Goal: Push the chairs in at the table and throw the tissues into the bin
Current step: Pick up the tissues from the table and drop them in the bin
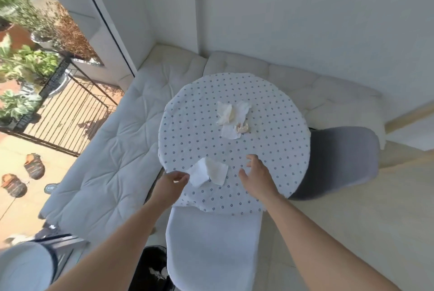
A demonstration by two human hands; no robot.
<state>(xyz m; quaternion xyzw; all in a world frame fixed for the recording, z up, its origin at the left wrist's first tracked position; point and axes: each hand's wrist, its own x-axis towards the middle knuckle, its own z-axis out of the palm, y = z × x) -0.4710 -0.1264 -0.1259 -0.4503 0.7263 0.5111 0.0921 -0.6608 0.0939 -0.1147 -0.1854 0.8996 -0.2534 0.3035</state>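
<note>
A round table (pixel 270 149) with a dotted white cloth stands in front of me. Near its front edge lies a flat white tissue (pixel 209 174); my left hand (pixel 175 181) pinches its left corner. My right hand (pixel 254 173) hovers open over the cloth just right of that tissue. A heap of crumpled tissues (pixel 231 118) lies at the table's middle. A white chair (pixel 211 243) is tucked under the near edge. A grey chair (pixel 335 163) sits at the right, partly under the table. A black bin (pixel 152 269) shows at the bottom, left of the white chair.
A white cushioned corner bench (pixel 105 149) wraps the table's left and far sides. At the left, a glass door looks out on a terrace with a black railing (pixel 65 107) and plants. Pale floor lies to the right.
</note>
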